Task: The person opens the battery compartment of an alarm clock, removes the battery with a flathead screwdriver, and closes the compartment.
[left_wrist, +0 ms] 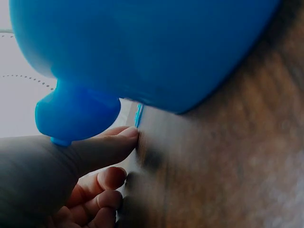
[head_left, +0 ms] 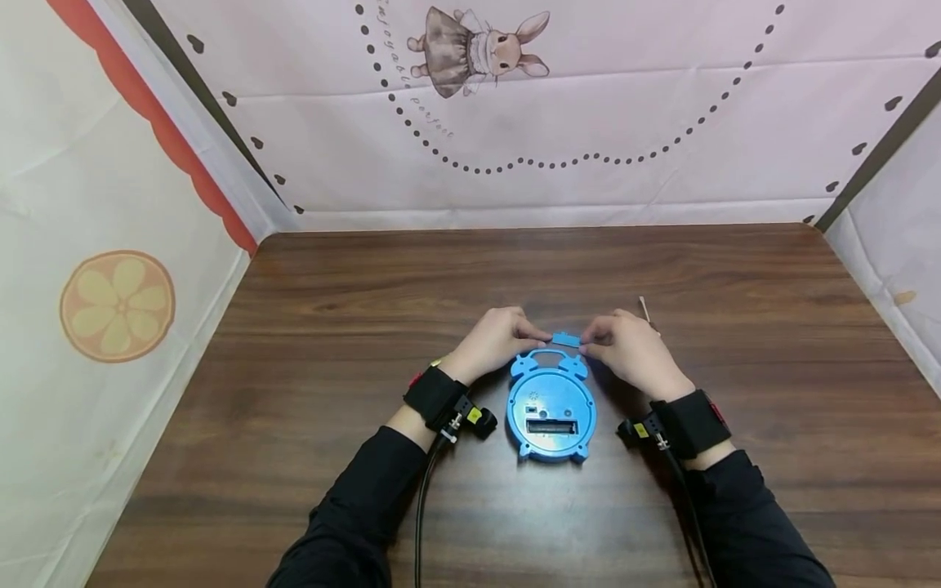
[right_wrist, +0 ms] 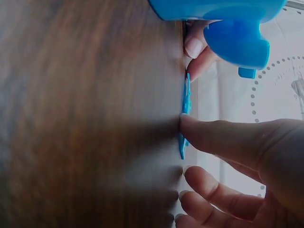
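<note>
A blue alarm clock (head_left: 551, 408) lies face down on the wooden table (head_left: 309, 327), and its battery slot (head_left: 552, 426) is uncovered. Just beyond its handle lies a small blue cover (head_left: 565, 338), flat on the wood. My left hand (head_left: 540, 335) pinches the cover's left end and my right hand (head_left: 588, 345) pinches its right end. In the right wrist view the cover (right_wrist: 184, 114) shows edge-on, with my right thumb (right_wrist: 213, 137) against it. The left wrist view shows the clock body (left_wrist: 142, 47), my left thumb (left_wrist: 95, 149) and a sliver of the cover (left_wrist: 138, 115).
A thin pale stick (head_left: 644, 310) lies on the table just behind my right hand. Fabric walls (head_left: 515, 147) close the table in at the back and on both sides. Cables run from both wrist bands toward the near edge.
</note>
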Action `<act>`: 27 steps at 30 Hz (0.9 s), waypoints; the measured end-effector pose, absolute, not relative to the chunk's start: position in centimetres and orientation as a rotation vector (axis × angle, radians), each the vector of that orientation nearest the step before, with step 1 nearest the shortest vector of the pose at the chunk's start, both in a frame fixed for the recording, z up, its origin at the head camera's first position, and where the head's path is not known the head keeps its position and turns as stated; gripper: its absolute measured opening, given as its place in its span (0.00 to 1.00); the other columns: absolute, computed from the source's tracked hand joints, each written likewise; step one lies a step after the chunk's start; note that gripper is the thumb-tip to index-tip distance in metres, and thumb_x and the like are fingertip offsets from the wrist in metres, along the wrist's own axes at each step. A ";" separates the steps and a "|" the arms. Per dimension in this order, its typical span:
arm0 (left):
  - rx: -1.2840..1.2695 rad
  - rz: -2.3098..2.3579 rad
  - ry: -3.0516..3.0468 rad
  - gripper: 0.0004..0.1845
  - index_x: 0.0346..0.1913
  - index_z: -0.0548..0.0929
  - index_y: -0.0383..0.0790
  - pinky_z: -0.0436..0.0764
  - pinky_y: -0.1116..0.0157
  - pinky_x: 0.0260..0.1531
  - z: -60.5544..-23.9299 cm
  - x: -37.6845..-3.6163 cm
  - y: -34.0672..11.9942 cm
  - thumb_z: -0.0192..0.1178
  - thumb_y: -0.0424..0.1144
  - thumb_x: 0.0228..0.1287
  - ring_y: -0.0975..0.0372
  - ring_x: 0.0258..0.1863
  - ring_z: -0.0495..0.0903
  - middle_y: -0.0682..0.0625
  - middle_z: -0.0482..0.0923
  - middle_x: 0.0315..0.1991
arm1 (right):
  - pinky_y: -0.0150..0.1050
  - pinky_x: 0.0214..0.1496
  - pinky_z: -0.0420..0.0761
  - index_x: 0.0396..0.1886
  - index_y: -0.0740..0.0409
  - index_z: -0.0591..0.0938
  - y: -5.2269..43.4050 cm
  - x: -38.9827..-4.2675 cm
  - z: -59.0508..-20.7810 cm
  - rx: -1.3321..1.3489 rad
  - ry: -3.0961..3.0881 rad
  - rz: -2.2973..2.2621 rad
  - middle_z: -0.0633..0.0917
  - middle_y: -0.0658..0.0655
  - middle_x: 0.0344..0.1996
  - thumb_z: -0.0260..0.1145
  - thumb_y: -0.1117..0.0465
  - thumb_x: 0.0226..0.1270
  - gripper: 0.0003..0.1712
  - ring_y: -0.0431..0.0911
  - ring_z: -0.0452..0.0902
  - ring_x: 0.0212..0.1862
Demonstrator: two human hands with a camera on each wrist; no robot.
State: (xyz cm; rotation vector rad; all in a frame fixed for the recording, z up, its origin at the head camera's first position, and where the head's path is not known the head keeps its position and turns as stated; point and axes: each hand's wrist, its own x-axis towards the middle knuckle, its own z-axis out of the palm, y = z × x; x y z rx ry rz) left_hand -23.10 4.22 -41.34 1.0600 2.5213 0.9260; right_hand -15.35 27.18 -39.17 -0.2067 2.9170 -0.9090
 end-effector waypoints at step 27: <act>0.892 1.210 2.413 0.16 0.56 0.87 0.50 0.76 0.65 0.35 -41.2 -23.6 3.5 0.60 0.51 0.74 0.63 0.36 0.77 0.58 0.82 0.40 | 0.51 0.44 0.78 0.49 0.61 0.88 27.1 -15.7 -39.3 -0.334 2.970 -0.896 0.87 0.59 0.43 0.63 0.61 0.75 0.12 0.52 0.80 0.45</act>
